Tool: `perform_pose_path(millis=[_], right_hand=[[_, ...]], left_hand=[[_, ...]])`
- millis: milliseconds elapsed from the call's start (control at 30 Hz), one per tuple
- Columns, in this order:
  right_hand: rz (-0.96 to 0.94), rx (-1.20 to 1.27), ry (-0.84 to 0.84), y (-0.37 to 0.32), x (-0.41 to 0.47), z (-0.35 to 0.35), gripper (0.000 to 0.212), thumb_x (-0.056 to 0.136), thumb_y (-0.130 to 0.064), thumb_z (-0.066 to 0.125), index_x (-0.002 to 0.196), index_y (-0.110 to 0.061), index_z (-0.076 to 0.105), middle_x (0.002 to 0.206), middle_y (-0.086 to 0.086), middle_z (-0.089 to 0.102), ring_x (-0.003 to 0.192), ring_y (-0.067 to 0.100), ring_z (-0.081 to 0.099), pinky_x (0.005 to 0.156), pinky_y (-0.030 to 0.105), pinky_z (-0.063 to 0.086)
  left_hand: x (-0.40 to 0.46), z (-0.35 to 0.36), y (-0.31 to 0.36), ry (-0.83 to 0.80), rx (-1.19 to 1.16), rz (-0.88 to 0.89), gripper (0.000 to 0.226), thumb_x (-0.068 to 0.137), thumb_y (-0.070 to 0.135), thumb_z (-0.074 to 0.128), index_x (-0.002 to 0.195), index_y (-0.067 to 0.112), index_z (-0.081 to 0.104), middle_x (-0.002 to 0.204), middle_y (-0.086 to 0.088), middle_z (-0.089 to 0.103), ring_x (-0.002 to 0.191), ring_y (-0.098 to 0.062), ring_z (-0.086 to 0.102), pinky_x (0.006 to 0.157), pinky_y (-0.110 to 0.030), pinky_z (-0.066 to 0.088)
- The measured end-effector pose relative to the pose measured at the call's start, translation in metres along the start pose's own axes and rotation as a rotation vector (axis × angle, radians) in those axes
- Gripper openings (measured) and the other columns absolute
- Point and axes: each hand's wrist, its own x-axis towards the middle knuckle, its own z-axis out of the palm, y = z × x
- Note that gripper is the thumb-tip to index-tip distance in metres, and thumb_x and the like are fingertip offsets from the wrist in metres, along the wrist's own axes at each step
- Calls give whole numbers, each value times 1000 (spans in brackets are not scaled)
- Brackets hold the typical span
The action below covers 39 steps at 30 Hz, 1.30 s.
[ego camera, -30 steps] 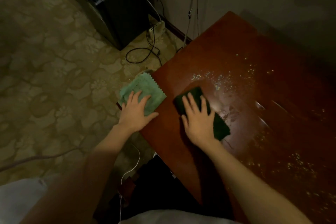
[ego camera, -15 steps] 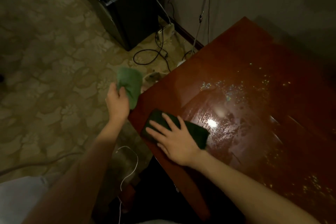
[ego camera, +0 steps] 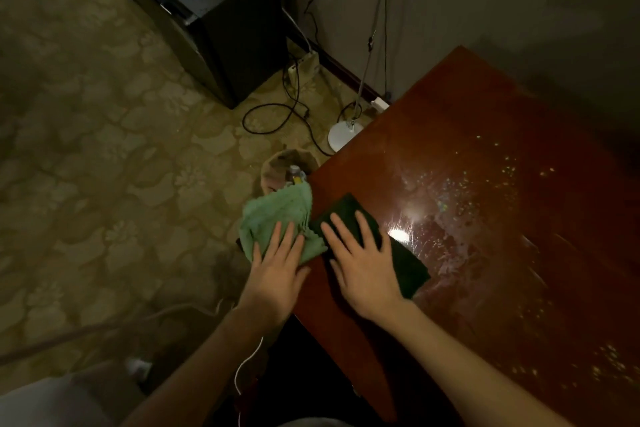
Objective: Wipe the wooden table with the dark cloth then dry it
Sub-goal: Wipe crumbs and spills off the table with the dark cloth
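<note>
Right hand [ego camera: 363,265] flat, fingers spread, pressing the dark cloth [ego camera: 401,255] onto the wooden table [ego camera: 485,184] near its left edge. Left hand [ego camera: 275,274] likewise open and flat, palm down on the green cloth [ego camera: 273,215], half hanging over that same edge, just touching the dark one. Wet streaks and scattered droplets glinting further right on the table. Probably soft, limp and light, both cloths: no pinch needed, just a flat palm over the middle for even pressure. Likely slick going on the damp varnish, with bunching at the corners a risk.
</note>
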Motion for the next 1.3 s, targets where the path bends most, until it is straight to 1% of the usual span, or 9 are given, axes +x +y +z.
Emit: perform_pose_path(millis=[133,233,300,433,600,800,1033,1167,1300], right_hand=[[25,-46,1,42,48,-14,57,94,-45,32,147,-33,17,156,-2,18,143,31,12,109,59,19],[293,37,14,71,101,-34,58,97,-43,30,149,-33,6,158,-3,6,144,30,1,110,58,9],[354,30,34,71,111,-40,58,98,-41,30,149,-31,5,158,-3,6,143,31,2,109,58,12],[219,23,-6,31,72,-27,61,97,-37,35,150,-28,5,158,-3,4,143,33,3,110,57,11],[71,-24,-16,-3,37,-9,58,93,-41,44,146,-26,27,152,0,28,136,36,29,98,59,32],[148,-26,-9,59,125,-40,56,98,-43,28,149,-31,9,158,-4,6,143,31,0,112,59,9],[172,-15,26,29,64,-22,59,96,-36,35,149,-27,11,157,-1,14,141,36,13,106,55,22],[179,-9,41,20,4,-5,56,91,-40,33,145,-25,29,149,1,36,134,35,33,99,52,35],[185,-74,23,80,37,-18,57,94,-48,28,147,-31,19,154,-1,23,140,32,20,109,52,20]], left_hand=[[8,2,1,7,91,-25,85,82,71,-3,145,23,29,154,-6,18,143,-27,7,110,-52,12],[18,-15,6,172,125,0,57,89,56,24,117,23,61,125,-10,55,117,-28,48,92,-46,38],[28,-18,5,253,122,35,42,90,47,37,101,18,65,115,-10,58,108,-28,52,87,-44,40],[45,-9,8,264,50,-42,60,87,48,51,133,10,43,146,-17,33,138,-32,23,109,-52,19],[50,2,8,153,109,-105,80,90,52,38,148,10,5,157,-11,-1,144,-25,-7,114,-53,1],[52,2,10,203,67,-112,82,88,55,41,148,11,9,157,-9,6,143,-25,-1,112,-54,7],[64,-16,14,253,-2,-135,75,75,51,59,136,14,34,149,-12,25,137,-27,21,111,-45,18],[73,-18,23,232,-27,-15,68,80,47,58,138,20,35,154,-11,17,142,-25,10,114,-44,9],[82,-16,33,151,24,25,71,86,51,50,144,20,24,157,-8,6,143,-24,-2,113,-49,2]])
